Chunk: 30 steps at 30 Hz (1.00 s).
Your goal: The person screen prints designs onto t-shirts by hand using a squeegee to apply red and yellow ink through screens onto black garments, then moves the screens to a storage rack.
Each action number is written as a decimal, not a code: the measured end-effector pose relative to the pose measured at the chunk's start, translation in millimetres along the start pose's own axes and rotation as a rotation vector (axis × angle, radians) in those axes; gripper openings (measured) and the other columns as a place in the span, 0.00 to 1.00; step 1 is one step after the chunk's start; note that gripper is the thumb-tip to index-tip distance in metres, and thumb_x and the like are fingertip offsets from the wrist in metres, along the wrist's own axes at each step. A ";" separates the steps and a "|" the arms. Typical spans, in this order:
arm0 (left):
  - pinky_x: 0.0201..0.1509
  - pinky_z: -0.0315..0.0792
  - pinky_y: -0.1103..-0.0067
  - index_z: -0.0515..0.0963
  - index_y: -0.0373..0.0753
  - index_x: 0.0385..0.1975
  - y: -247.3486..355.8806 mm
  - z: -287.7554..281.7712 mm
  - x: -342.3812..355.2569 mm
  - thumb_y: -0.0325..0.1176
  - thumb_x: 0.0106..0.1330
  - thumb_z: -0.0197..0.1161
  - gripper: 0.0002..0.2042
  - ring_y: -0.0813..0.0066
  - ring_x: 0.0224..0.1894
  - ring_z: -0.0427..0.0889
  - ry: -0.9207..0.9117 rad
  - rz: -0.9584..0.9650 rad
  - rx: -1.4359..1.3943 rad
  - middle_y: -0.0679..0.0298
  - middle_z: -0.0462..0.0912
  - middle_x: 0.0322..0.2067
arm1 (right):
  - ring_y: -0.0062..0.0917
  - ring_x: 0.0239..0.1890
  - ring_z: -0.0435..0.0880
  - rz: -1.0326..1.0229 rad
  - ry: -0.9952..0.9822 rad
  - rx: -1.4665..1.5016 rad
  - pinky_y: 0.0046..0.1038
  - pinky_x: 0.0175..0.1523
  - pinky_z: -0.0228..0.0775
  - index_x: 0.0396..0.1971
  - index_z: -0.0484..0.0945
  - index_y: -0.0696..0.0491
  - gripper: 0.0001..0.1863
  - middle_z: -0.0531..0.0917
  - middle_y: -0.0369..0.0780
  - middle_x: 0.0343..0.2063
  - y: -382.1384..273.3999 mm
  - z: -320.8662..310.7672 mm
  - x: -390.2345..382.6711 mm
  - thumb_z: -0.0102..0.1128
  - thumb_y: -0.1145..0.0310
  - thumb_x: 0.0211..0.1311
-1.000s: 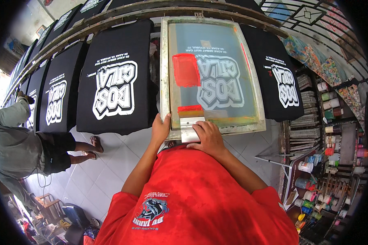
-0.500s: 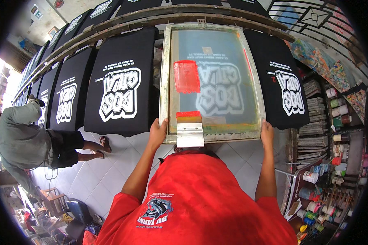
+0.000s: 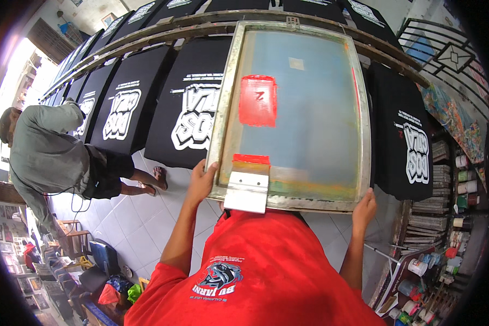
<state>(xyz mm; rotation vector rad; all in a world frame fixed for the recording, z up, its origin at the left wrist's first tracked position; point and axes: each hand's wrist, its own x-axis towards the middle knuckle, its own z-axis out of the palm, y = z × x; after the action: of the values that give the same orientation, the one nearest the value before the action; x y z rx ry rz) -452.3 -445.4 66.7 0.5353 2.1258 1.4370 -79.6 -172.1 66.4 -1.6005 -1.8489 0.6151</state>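
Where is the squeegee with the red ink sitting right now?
In the head view, the squeegee lies on the near edge of the screen frame, toward its left corner, just right of the left hand gripping that corner.

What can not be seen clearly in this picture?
- The shirt under the screen: head view, the mesh hides it.
- The left hand and right hand: their fingers curl under the frame, so the grip below is hidden.
- The squeegee: its blade edge is covered by red ink.
- The jars on the right shelves: too small and bent near the rim.
- The other person: their hands are out of sight.
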 end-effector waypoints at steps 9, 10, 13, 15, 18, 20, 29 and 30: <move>0.46 0.70 0.77 0.74 0.27 0.44 -54.6 -198.5 63.5 0.44 0.69 0.54 0.21 0.73 0.39 0.76 0.040 0.080 0.176 0.57 0.81 0.37 | 0.52 0.38 0.77 -0.041 0.017 0.120 0.41 0.44 0.67 0.36 0.76 0.64 0.23 0.80 0.55 0.32 -114.6 152.2 -121.0 0.39 0.59 0.72; 0.46 0.70 0.76 0.74 0.27 0.44 -61.6 -217.8 75.5 0.43 0.69 0.54 0.20 0.72 0.38 0.77 0.034 0.121 0.240 0.55 0.82 0.36 | 0.52 0.38 0.77 -0.023 -0.014 0.131 0.41 0.43 0.67 0.35 0.75 0.64 0.22 0.80 0.55 0.32 -127.5 163.6 -130.3 0.39 0.59 0.72; 0.46 0.70 0.75 0.75 0.26 0.43 -65.8 -254.9 99.1 0.43 0.69 0.54 0.20 0.72 0.37 0.77 0.014 -0.034 0.162 0.54 0.82 0.35 | 0.52 0.38 0.77 0.006 -0.025 0.126 0.42 0.43 0.67 0.33 0.76 0.63 0.21 0.80 0.55 0.32 -159.6 194.9 -152.0 0.40 0.60 0.71; 0.45 0.71 0.76 0.74 0.26 0.42 -94.3 -279.6 122.6 0.42 0.69 0.54 0.20 0.73 0.37 0.77 -0.003 0.129 0.192 0.55 0.82 0.33 | 0.52 0.38 0.78 0.018 -0.009 0.119 0.43 0.43 0.67 0.33 0.76 0.63 0.21 0.80 0.55 0.32 -176.8 211.6 -163.2 0.40 0.60 0.71; 0.43 0.71 0.76 0.75 0.26 0.39 -97.4 -286.5 142.7 0.42 0.70 0.53 0.19 0.74 0.36 0.76 -0.043 0.168 0.141 0.56 0.81 0.31 | 0.53 0.38 0.78 -0.041 0.109 0.140 0.44 0.43 0.67 0.33 0.76 0.62 0.23 0.80 0.56 0.31 -177.9 245.5 -168.4 0.40 0.57 0.71; 0.44 0.70 0.74 0.75 0.26 0.40 -108.7 -298.3 154.2 0.44 0.71 0.52 0.21 0.71 0.36 0.77 -0.040 0.159 0.265 0.53 0.81 0.32 | 0.55 0.37 0.77 -0.037 0.024 0.138 0.47 0.42 0.66 0.30 0.76 0.61 0.24 0.79 0.56 0.30 -190.8 250.7 -163.8 0.39 0.56 0.71; 0.47 0.70 0.72 0.75 0.25 0.44 -136.1 -303.8 193.1 0.44 0.71 0.51 0.22 0.67 0.38 0.77 -0.054 0.158 0.302 0.52 0.81 0.35 | 0.53 0.36 0.78 0.013 0.022 0.044 0.48 0.42 0.67 0.29 0.75 0.61 0.24 0.80 0.56 0.29 -206.2 270.3 -151.7 0.39 0.55 0.71; 0.46 0.69 0.72 0.75 0.25 0.44 -137.4 -301.1 194.6 0.44 0.71 0.51 0.22 0.68 0.38 0.77 -0.060 0.154 0.258 0.53 0.81 0.34 | 0.53 0.36 0.78 0.023 0.015 0.034 0.48 0.42 0.67 0.29 0.75 0.60 0.24 0.80 0.56 0.29 -206.3 270.9 -150.0 0.39 0.55 0.71</move>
<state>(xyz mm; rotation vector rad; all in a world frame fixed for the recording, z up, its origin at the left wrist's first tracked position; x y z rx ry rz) -795.4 -601.2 -6.9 0.8441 2.2775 1.2127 -403.6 -341.2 -3.6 -1.6019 -1.8027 0.6399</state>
